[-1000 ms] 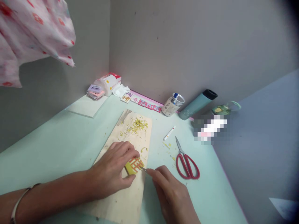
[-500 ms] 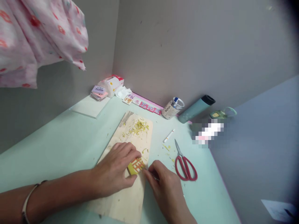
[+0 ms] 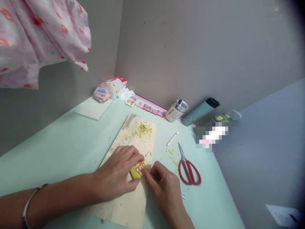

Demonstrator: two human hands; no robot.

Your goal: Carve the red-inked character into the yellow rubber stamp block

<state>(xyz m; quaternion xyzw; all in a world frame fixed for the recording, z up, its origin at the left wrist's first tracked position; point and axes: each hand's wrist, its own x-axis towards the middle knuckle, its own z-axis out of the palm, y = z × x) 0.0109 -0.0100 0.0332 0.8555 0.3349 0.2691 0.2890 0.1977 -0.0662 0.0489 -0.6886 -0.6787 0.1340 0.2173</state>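
A yellow carving block (image 3: 137,172) with an orange character on its face lies on a pale wooden board (image 3: 126,203). My left hand (image 3: 119,173) is closed on the block from the left, thumb at the near edge and fingers along the far edge. From the right, my right hand (image 3: 164,186) pinches a slim carving tool (image 3: 156,180), mostly hidden in the fingers. Its tip meets the block's right edge, behind my fingertips. Yellow-green shavings (image 3: 143,129) are heaped on the far part of the board, with loose bits nearer the block.
Red-handled scissors (image 3: 189,170) and a white pen-like stick (image 3: 172,139) lie to the right. Behind stand a clear jar (image 3: 176,111), a teal bottle (image 3: 201,111), small lettered tiles (image 3: 150,109) and a tissue pack (image 3: 114,86). Pink patterned cloth (image 3: 45,41) hangs upper left.
My right hand has shifted slightly left, its fingertips now over the block's right edge. A pale end piece shows beside that hand. My left hand and the block stay put.
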